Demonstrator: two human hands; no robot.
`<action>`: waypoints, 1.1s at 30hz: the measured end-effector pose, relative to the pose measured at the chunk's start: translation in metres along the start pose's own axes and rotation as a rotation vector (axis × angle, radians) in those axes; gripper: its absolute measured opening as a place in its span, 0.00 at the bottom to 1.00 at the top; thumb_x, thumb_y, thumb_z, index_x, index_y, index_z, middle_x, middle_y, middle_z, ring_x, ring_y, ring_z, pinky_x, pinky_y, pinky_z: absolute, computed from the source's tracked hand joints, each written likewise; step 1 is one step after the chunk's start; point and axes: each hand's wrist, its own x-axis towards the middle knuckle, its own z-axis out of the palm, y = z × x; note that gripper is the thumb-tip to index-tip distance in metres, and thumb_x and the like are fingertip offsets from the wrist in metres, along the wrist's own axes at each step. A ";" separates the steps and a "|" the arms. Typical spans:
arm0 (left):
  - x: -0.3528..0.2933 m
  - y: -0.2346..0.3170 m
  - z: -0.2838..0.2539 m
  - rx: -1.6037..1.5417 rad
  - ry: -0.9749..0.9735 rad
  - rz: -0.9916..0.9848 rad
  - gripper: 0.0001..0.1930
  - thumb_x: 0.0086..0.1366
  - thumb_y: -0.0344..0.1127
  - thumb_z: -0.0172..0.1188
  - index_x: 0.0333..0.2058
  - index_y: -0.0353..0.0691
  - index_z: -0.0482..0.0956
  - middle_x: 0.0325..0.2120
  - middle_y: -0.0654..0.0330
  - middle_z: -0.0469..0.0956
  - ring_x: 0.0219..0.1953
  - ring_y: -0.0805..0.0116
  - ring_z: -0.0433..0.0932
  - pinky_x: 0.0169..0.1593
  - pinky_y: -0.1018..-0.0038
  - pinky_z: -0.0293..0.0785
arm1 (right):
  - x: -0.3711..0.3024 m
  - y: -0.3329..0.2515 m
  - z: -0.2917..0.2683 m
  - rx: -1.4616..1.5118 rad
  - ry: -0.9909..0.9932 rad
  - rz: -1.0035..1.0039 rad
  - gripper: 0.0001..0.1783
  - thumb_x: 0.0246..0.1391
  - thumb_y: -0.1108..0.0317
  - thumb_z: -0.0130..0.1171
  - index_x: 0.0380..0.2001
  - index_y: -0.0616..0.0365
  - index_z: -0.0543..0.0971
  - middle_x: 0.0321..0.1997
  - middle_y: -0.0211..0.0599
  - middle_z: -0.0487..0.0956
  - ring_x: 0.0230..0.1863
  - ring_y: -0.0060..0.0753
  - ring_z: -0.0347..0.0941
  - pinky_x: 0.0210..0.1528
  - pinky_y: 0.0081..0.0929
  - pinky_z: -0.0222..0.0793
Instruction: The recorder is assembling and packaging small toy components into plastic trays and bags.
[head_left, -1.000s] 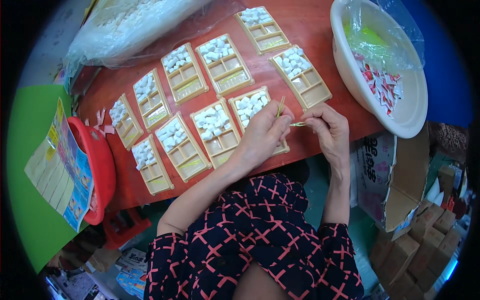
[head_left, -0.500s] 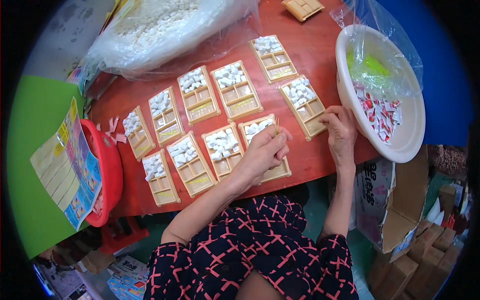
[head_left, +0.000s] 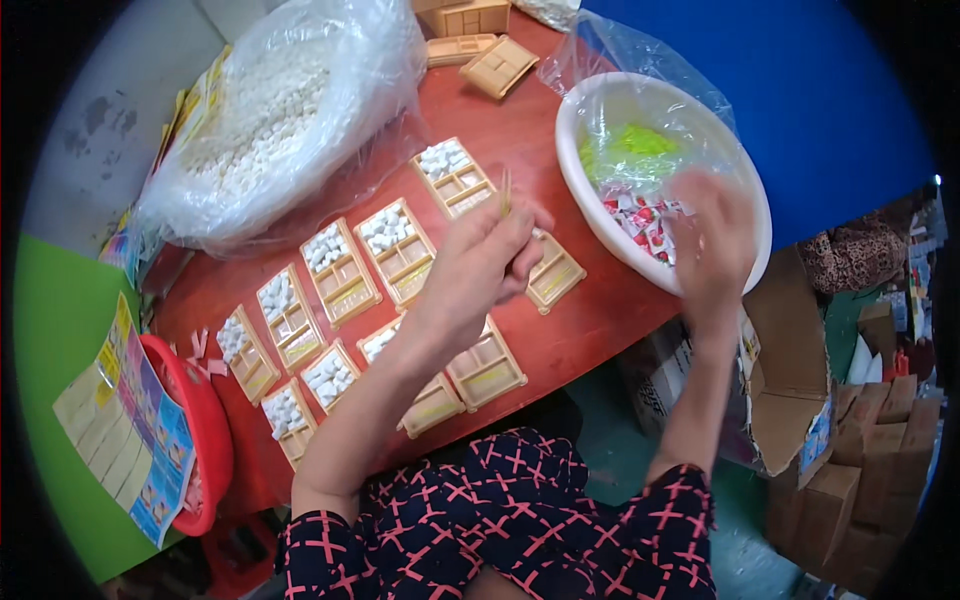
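My left hand (head_left: 485,255) is closed above the table, with thin yellowish sticks (head_left: 506,190) standing up from between its fingers. Beneath it lie several tan compartment trays (head_left: 352,297), each showing white chunks (head_left: 325,247) in one end and some with thin yellow strips in another section. Part of these trays is hidden by my left hand and forearm. Smeared by motion, my right hand (head_left: 715,240) is over the white oval basin (head_left: 570,150). Inside the basin are small red-and-white packets (head_left: 640,222) and a bright yellow-green heap (head_left: 640,142). The right fingers are too blurred to read.
A big clear plastic bag (head_left: 385,70) of white chunks covers the back left. More tan trays (head_left: 500,66) stand at the back. A red basin (head_left: 215,410) with a printed sheet (head_left: 130,420) sits at the left. Cardboard boxes (head_left: 790,370) stand on the floor, right.
My right hand has moved from beside a tray to over the white basin. My left hand has risen off the trays, still holding the sticks. The whole view has shifted toward the right.
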 end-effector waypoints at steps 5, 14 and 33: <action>0.050 0.025 0.047 0.097 -0.129 0.061 0.11 0.65 0.38 0.43 0.34 0.36 0.70 0.15 0.71 0.61 0.15 0.85 0.55 0.17 0.87 0.49 | 0.046 0.144 0.031 -0.480 -0.030 0.036 0.19 0.42 0.64 0.60 0.41 0.56 0.74 0.49 0.45 0.70 0.51 0.47 0.64 0.48 0.36 0.63; 0.184 0.012 0.090 1.113 -0.243 0.286 0.13 0.56 0.36 0.50 0.29 0.31 0.78 0.18 0.53 0.75 0.22 0.61 0.75 0.29 0.67 0.69 | 0.072 0.170 0.040 0.180 -0.086 0.495 0.10 0.49 0.65 0.52 0.24 0.61 0.76 0.17 0.30 0.73 0.19 0.26 0.68 0.23 0.23 0.62; 0.220 -0.028 0.079 1.375 0.017 0.914 0.06 0.45 0.35 0.55 0.23 0.41 0.76 0.23 0.54 0.75 0.28 0.57 0.75 0.32 0.64 0.70 | 0.040 0.276 0.088 0.949 -0.141 0.287 0.29 0.50 0.70 0.50 0.56 0.67 0.59 0.60 0.46 0.59 0.62 0.37 0.52 0.63 0.33 0.44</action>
